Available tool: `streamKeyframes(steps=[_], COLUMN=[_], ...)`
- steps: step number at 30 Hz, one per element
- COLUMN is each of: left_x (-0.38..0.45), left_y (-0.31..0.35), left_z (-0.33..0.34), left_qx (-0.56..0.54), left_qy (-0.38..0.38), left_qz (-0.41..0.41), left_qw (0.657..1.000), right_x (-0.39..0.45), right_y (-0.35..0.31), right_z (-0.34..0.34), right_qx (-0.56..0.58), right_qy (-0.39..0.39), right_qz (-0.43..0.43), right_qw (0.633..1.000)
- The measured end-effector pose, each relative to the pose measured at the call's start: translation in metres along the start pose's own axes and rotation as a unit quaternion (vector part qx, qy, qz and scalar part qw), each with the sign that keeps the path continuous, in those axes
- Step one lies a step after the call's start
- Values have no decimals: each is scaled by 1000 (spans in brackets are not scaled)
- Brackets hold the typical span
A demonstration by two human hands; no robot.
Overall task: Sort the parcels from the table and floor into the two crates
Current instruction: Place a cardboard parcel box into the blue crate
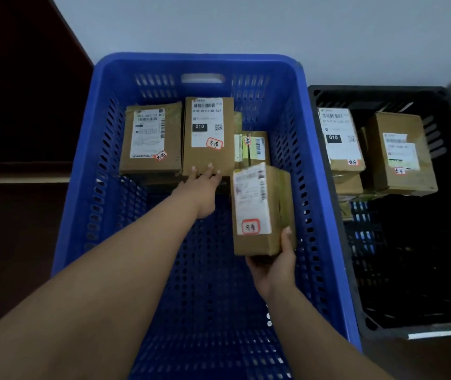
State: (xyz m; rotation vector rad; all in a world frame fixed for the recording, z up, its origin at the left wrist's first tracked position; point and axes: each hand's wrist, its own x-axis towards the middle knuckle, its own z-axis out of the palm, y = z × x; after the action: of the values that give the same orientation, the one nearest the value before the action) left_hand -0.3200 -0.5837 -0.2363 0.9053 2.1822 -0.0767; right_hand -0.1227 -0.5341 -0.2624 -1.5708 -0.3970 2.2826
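I'm looking down into the blue crate, with the black crate touching its right wall. Right hand holds a brown parcel from underneath at its near end, thumb up the right side, other fingers curled below it out of sight; the parcel hangs above the crate floor, tilted, label up with a red-bordered sticker near me. I read that as keeping the sticker legible while the spot is prepared (sort key seems to be the handwritten sticker, though I can't read the characters). Left hand reaches to the far end, fingers straight and slightly spread, tips pressed on the near edge of the 010-label parcel; nothing pinched. My guess is it's pushing or steadying that box to keep the back row tight and free the gap to its right. The back row lies along the far wall: a left parcel, the 010 one beside it touching, then smaller parcels partly hidden behind the held box. Flat, labels up, edge to edge makes sense for packing from the back forward; the near half of the crate floor is bare. The black crate holds at least two labelled parcels stacked at its far end, stickers differently written. Neither the worktop nor any unsorted pile is in view, so I can't tell how much remains. Next step, as I judge it: set the held box down in front of the small parcels, tight to the right wall.
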Motion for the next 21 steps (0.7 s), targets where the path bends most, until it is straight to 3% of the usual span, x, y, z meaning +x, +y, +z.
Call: streamKeyframes(steps=[6, 9, 15, 18, 21], left_x=[-1, 0, 2, 4, 4], left_y=[-2, -3, -3, -2, -2], left_z=[-1, -3, -6, -5, -4], left_qx=[-19, -29, -71, -72, -70], left_qy=[-17, -19, -14, -19, -22], left_qz=[0, -1, 8, 5, 1], left_qw=[1000, 999, 997, 997, 997], right_x=[10, 19, 42, 47, 56], right_y=[-19, -28, -47, -43, -46], right_z=[35, 58, 78, 78, 78], right_qx=[22, 29, 57, -16, -109], right_qy=[-70, -81, -56, -54, 31], right_qz=[-5, 35, 15, 9, -4], right_qw=[997, 996, 997, 998, 994])
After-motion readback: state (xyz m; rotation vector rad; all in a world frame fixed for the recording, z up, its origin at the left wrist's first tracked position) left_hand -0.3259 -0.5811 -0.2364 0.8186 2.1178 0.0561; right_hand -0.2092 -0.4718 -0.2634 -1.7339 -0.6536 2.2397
